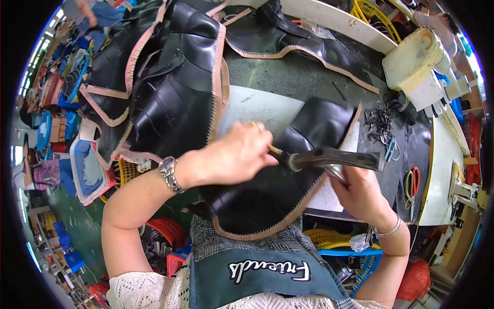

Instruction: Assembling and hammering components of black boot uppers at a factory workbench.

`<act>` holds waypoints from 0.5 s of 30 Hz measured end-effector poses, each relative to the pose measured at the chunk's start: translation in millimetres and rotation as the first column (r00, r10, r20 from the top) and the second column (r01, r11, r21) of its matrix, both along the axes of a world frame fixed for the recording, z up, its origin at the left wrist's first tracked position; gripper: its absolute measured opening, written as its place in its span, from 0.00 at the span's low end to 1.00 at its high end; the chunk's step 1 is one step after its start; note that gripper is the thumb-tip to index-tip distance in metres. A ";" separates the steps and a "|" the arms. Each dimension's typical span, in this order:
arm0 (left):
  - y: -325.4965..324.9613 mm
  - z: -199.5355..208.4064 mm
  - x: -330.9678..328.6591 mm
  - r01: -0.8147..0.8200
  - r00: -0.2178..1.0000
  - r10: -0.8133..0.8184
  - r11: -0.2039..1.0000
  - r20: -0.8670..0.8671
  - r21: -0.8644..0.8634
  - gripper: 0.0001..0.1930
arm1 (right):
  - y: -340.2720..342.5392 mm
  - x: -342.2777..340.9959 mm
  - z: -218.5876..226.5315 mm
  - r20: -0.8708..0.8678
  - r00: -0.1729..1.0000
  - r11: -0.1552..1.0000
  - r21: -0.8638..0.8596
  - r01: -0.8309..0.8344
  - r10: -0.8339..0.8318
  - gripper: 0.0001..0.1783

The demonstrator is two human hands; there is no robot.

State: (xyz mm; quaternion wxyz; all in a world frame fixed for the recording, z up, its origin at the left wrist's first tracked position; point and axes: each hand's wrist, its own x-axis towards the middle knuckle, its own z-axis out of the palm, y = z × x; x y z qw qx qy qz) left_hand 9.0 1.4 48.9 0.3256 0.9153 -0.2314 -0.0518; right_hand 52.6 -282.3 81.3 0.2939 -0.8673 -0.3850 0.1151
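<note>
Leather piece point(267, 195) sits at centre frame, hanging off the near edge of the workbench point(309, 77) over the person's lap. It's black, smooth and a bit glossy, with a tan zigzag-cut border running round its curved edge. Left hand point(231, 154) has its fingers clamped round a wooden handle, and the dark metal hammer point(334, 158) head lies across the piece toward the right. Right hand point(363, 193) is right of centre with the fingers together, pressing the piece's edge down on a white slab point(267, 108); the fingertips are tucked under the hammer, so can't see much more.

Progress-wise, I'd guess it's mid-batch: a big stack of leather pieces point(164, 77) of the same black with pinkish trim is heaped upper left, but I can't tell finished from unfinished. Black offcut scraps point(380, 123) are piled right of the slab, scissors point(411, 183) with red handles beyond them, and a cream plastic tub point(411, 59) upper right.
</note>
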 end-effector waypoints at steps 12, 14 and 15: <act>207.5 83.9 89.3 -0.521 0.829 0.186 0.601 0.527 0.606 0.14 | -36.0 16.2 17.3 -0.016 0.890 0.823 0.372 0.428 -0.456 0.11; 264.0 10.9 74.0 -0.515 0.849 0.375 0.428 0.373 0.742 0.20 | -39.3 13.4 12.0 -0.141 0.883 0.809 0.357 0.467 -0.448 0.12; 255.2 -2.2 80.1 -0.585 0.780 0.495 0.362 0.381 0.726 0.25 | -43.9 14.0 8.7 -0.130 0.884 0.818 0.337 0.465 -0.449 0.11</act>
